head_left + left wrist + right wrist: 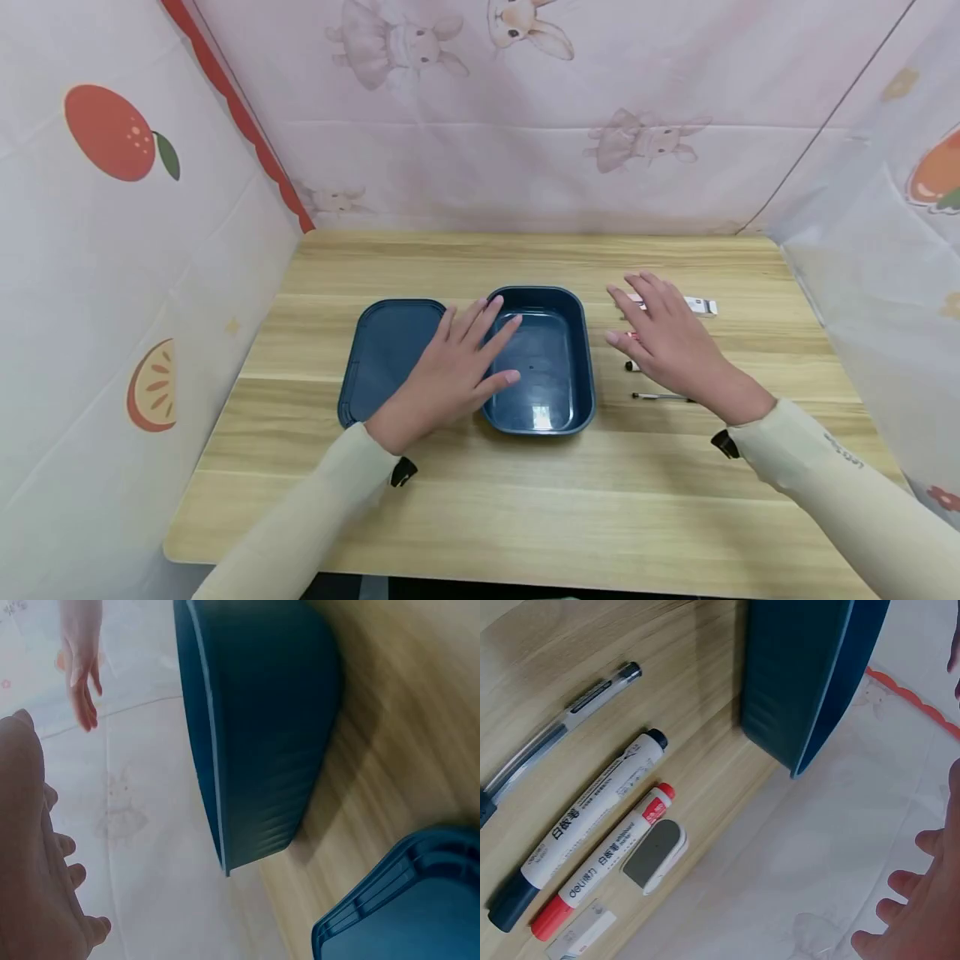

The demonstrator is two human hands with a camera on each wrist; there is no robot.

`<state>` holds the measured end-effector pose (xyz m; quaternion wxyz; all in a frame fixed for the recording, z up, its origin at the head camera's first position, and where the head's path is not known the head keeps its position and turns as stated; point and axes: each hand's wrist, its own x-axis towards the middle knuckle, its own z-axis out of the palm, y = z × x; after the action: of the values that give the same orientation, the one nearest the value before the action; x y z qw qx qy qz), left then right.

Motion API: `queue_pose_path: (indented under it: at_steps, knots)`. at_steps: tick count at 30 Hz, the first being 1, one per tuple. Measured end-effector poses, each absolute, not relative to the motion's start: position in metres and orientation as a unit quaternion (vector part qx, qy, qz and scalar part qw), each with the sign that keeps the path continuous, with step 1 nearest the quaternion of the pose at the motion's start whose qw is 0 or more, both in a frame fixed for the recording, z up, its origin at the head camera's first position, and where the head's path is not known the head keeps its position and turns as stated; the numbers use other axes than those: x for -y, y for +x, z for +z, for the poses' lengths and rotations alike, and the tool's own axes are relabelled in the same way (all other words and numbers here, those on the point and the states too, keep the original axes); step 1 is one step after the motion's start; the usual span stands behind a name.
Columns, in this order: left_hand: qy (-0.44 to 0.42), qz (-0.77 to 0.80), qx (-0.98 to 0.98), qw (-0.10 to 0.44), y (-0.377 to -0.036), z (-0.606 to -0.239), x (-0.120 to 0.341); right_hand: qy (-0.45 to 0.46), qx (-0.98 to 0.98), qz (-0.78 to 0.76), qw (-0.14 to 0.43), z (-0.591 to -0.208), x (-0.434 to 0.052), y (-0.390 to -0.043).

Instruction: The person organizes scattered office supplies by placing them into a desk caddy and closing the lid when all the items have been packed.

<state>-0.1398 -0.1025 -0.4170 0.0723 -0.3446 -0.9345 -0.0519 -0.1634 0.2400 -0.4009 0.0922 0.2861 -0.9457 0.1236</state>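
A deep blue plastic box point(534, 367) sits uncovered on the table, with nothing inside. Its flat blue lid point(386, 350) lies to the left of it. My left hand point(457, 362) hovers over the gap between lid and box, fingers spread and holding nothing. Above the items to the right of the box is my right hand point(667, 342), also spread and holding nothing. The right wrist view shows those items: a clear pen point(566, 724), a black whiteboard marker point(592, 814), a red whiteboard marker point(604, 859), a grey-and-white oval eraser-like piece point(655, 855) and a small white box point(583, 930).
The wooden table point(600, 517) has fabric walls on its left, back and right. A printed pink curtain point(480, 167) hangs along the back edge. The loose items lie in a row right of the box.
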Motion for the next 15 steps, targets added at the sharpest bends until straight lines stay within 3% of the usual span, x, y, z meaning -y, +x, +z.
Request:
queue_pose_path:
  at_steps: [15]
  knots:
    - [-0.334, -0.057, 0.939, 0.048, -0.120, -0.441, 0.100, 0.234, 0.965, 0.109, 0.047, -0.420, -0.260, -0.175]
